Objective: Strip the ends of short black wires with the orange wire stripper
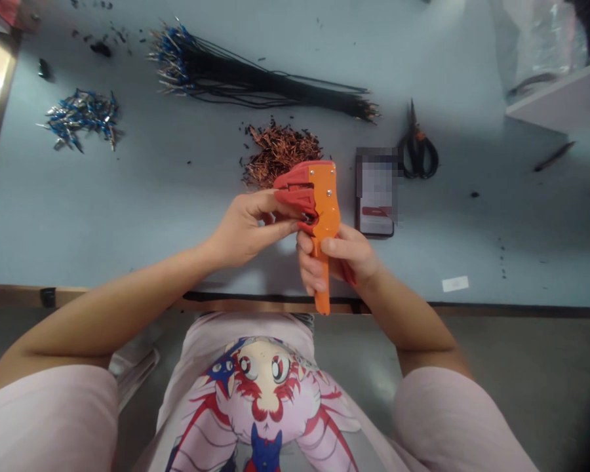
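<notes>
An orange and red wire stripper (pixel 328 213) stands upright over the table's front part, its red jaws turned to the left. My right hand (pixel 356 252) is closed around its handles. At the jaws, my left hand (pixel 248 226) is closed in a pinch, thumb and fingers touching the red parts. What lies between those fingertips is hidden. Just behind the stripper is a heap of short copper wire ends and black bits (pixel 280 147). Farther back lies a bundle of black wires (pixel 275 85) with blue and metal terminals at its left end and bare tips at its right.
A pile of loose blue terminals (pixel 83 118) lies at the left. To the right are a phone (pixel 375 196), black-handled scissors (pixel 419 147), a pen-like dark stick (pixel 554 157) and a white label (pixel 455 284). Small black scraps dot the table (pixel 167 216).
</notes>
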### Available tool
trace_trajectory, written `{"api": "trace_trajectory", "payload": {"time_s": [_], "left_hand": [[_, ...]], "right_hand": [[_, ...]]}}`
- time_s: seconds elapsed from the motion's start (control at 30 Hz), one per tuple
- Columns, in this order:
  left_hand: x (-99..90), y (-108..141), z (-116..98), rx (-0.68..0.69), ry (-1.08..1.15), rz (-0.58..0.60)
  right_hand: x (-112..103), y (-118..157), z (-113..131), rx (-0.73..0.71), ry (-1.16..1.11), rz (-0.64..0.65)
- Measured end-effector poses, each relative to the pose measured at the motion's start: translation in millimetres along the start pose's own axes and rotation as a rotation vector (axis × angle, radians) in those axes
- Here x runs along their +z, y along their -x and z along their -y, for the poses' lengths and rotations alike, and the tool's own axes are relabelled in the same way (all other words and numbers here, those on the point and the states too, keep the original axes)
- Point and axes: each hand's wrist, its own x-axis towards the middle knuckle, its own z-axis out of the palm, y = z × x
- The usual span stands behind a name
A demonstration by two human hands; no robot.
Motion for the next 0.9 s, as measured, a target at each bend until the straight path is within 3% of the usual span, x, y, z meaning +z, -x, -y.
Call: {"api": "trace_trajectory", "payload": {"time_s": [0.4,0.57,0.67,0.8,0.9], "left_hand": [[0.0,2,7,-0.036,0.013,0.011],[0.0,-1,3,-0.118,-0.006,-0.017],[-5.9,-5,-2,-0.159,-0.196,-0.043],[-23.5,-13,-8,-0.097,-0.604,-0.140],[-37.1,-18,-15,-0.137,-0.678,-0.140]], "right_hand": [[7,-4,-2,0.023,0.049,-0.093],[5,-6,-1,0.029,0.005,-0.114],[2,-6,5,0.013,-0.013,-0.180],[-1,-5,18,-0.026,0.014,-0.334],[0,-4,25,-0.080,0.048,-0.448]]}}
